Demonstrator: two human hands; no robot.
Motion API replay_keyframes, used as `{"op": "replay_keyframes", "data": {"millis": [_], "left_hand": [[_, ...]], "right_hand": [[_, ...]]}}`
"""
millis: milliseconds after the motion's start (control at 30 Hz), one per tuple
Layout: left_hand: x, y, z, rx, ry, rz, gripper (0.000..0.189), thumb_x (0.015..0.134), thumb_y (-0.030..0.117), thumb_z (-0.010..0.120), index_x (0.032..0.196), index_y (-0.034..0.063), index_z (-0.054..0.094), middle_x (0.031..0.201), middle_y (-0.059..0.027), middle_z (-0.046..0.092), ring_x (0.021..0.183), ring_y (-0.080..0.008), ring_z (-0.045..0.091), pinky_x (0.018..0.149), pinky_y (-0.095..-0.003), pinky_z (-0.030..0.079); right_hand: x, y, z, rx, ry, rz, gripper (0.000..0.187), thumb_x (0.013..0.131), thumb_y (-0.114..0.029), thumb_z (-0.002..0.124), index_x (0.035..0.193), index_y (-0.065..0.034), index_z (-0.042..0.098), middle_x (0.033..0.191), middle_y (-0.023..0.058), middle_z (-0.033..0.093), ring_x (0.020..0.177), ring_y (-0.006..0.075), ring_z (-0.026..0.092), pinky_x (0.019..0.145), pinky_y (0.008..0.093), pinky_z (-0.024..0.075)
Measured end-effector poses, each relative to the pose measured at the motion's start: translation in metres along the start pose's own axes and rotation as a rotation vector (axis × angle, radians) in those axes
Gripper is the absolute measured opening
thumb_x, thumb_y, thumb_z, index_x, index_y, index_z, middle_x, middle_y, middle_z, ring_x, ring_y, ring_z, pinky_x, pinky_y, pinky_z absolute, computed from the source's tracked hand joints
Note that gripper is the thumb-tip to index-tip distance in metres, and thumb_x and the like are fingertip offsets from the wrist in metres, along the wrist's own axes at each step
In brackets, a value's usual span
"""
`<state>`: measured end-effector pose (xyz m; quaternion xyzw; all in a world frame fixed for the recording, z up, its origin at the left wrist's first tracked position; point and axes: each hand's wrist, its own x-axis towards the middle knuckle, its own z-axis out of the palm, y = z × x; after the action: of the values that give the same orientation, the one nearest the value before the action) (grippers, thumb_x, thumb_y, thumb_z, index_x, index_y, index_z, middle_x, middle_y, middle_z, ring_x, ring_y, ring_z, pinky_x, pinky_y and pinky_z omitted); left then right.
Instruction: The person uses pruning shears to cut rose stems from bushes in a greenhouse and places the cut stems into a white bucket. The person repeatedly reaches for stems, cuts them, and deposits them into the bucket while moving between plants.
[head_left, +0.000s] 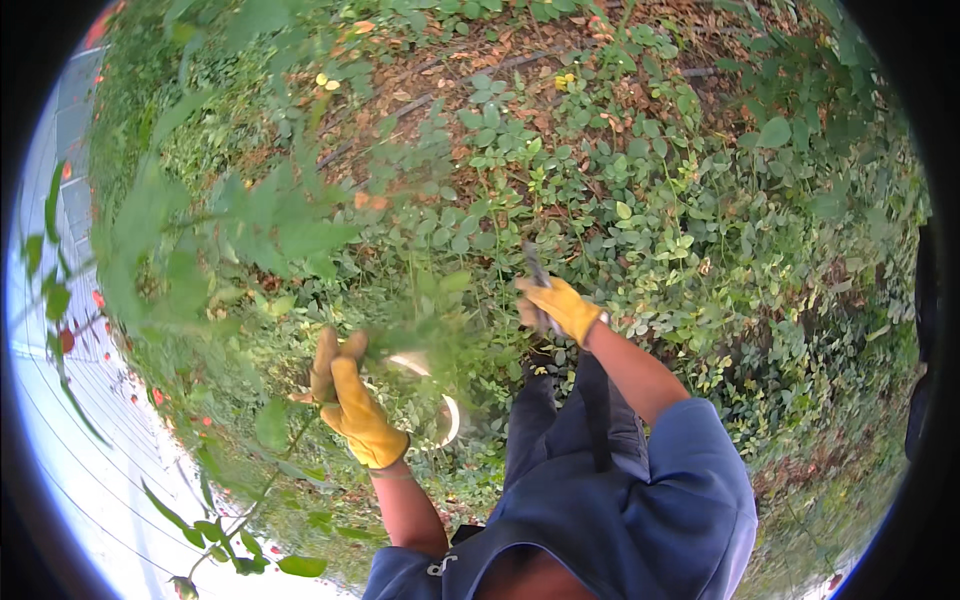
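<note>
My left hand (361, 409), in a yellow work glove, is raised at the lower left with its fingers partly spread. A thin green rose stem (264, 491) meets it at the finger side; whether the fingers grip it cannot be told. My right hand (562, 306), gloved the same way, is closed around a hand tool that looks like pruning shears (534, 264). The dark, blurred blade end points up and away from me, over low rose foliage (487, 225). Blurred green leaves (262, 221) hang close to the camera, partly hiding the ground.
A pale curved band (451, 421), partly hidden by leaves, shows beside my left hand. Dark tubing-like lines (412, 105) cross brown leaf litter (442, 64) farther ahead. Light paving (82, 450) runs along the left, with red blooms (98, 298) near its edge. Dense shrubs fill the right.
</note>
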<state>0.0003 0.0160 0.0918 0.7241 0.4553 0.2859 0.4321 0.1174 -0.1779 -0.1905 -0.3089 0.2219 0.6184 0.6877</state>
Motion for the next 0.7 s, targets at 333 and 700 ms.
{"op": "replay_keyframes", "data": {"millis": [333,700], "left_hand": [[-0.122,-0.235,-0.34,1.391,-0.351,0.278,0.025,0.094,0.021,0.07,0.116,0.0096,0.072,0.11,-0.0177,0.075,0.08,-0.0359,0.072,0.069,-0.0428,0.058],[-0.166,-0.311,-0.484,1.013,-0.607,-0.442,0.045,0.099,0.049,0.053,0.118,0.0119,0.071,0.114,-0.0218,0.073,0.108,-0.0424,0.068,0.093,-0.0505,0.053]], "right_hand": [[-0.099,0.1,-0.207,-0.22,0.45,-0.052,0.023,0.106,-0.03,0.043,0.093,-0.0137,0.052,0.069,0.0052,0.05,0.06,0.0248,0.053,0.053,0.0408,0.0444],[-0.096,0.237,-0.024,-0.791,0.5,-0.012,0.02,0.096,-0.016,0.065,0.114,-0.0081,0.062,0.073,0.0012,0.055,0.055,0.0157,0.052,0.048,0.03,0.0409]]}}
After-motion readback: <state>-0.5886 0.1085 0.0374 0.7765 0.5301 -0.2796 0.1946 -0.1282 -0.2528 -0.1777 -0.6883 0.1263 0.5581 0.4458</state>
